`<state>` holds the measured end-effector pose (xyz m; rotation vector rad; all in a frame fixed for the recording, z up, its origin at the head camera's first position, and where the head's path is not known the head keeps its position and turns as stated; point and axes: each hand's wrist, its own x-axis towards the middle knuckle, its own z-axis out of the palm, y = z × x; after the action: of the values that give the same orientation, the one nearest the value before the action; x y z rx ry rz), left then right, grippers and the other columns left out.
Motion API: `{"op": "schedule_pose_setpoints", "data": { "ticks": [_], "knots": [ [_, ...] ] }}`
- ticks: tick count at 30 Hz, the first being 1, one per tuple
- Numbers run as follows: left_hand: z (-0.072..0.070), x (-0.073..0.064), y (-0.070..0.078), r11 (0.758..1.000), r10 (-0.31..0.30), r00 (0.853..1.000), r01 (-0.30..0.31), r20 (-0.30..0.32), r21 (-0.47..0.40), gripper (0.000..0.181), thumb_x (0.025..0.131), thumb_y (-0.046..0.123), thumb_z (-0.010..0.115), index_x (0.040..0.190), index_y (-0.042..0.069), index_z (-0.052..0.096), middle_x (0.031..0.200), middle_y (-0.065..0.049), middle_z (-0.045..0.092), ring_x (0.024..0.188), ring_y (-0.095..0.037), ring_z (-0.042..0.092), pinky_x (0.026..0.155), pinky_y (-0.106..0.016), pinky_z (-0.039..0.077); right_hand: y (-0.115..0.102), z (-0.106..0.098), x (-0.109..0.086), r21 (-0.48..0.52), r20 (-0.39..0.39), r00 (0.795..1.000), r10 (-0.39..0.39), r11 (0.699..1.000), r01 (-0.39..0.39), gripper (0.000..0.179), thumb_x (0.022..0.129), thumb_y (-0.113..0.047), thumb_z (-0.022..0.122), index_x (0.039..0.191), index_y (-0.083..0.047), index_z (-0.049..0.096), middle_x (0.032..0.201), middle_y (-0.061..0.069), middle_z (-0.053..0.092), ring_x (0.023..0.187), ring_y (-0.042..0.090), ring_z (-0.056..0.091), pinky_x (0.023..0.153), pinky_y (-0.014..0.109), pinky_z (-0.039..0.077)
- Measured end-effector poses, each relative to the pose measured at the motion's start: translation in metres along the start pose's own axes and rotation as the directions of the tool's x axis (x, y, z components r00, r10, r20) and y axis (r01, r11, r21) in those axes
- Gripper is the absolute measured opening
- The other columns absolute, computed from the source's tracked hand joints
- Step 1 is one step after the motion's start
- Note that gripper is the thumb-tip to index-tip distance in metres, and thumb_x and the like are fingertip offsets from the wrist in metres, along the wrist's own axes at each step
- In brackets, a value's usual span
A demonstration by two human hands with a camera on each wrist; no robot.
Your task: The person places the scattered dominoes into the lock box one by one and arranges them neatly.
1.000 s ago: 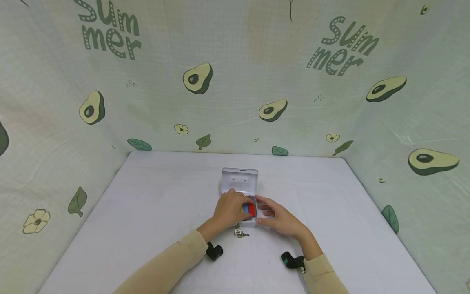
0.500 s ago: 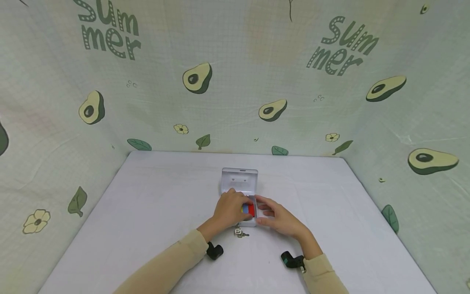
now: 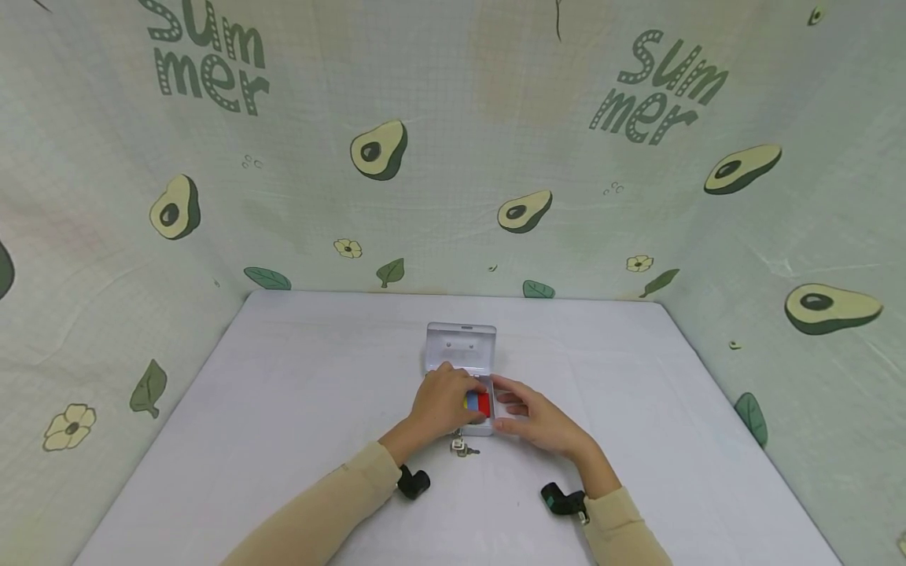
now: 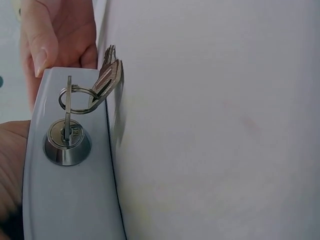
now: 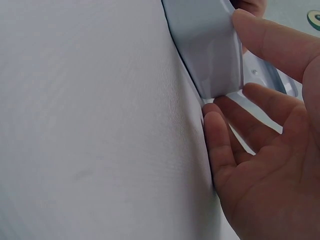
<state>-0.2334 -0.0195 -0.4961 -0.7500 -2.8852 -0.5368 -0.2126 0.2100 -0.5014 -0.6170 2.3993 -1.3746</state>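
Note:
A light-grey metal cash box (image 3: 487,430) stands on the table with its lid (image 3: 460,348) raised at the back. My left hand (image 3: 440,399) reaches over and into it, thumb and index finger at the near and far ends of a red block (image 3: 484,405). Beside that block lie a blue block (image 3: 473,402) and a yellow piece, mostly covered by the hand. My right hand (image 3: 534,417) holds the box's right end, thumb at the front corner and index finger towards the back. In the left wrist view a key (image 4: 68,107) sits in the round lock (image 4: 67,145).
More keys (image 4: 107,82) hang from the key's ring in front of the box. White cloth covers the table (image 3: 340,354), and a printed curtain (image 3: 453,118) surrounds it at the back and sides. Each wrist wears a black camera mount, such as the right mount (image 3: 562,499).

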Motion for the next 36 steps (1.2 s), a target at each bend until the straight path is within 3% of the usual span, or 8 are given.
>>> {"op": "schedule_pose_setpoints", "data": {
  "ticks": [20, 36],
  "knots": [
    [-0.001, 0.001, -0.004, 0.999, 0.012, 1.000, -0.012, 0.013, -0.033, 0.039, 0.081, 0.043, 0.093, 0.114, 0.024, 0.084, 0.111, 0.006, 0.077, 0.094, -0.016, 0.057, 0.079, -0.032, 0.049, -0.004, 0.000, 0.000, 0.002, -0.002, 1.000, -0.003, 1.000, 0.003, 0.077, 0.100, -0.026, 0.076, 0.165, -0.014, 0.038, 0.166, 0.013, 0.043, 0.143, 0.038, 0.052, 0.120, 0.057, 0.042],
    [-0.016, -0.006, -0.012, 0.991, -0.007, 1.000, 0.009, 0.013, -0.133, 0.041, 0.085, 0.036, 0.090, 0.123, 0.024, 0.081, 0.110, 0.007, 0.077, 0.095, -0.014, 0.056, 0.072, -0.023, 0.049, -0.003, 0.000, -0.001, -0.009, -0.004, 1.000, -0.003, 1.000, 0.002, 0.077, 0.099, -0.029, 0.076, 0.165, -0.014, 0.038, 0.163, 0.012, 0.047, 0.142, 0.037, 0.052, 0.120, 0.058, 0.042]
  ]
}}
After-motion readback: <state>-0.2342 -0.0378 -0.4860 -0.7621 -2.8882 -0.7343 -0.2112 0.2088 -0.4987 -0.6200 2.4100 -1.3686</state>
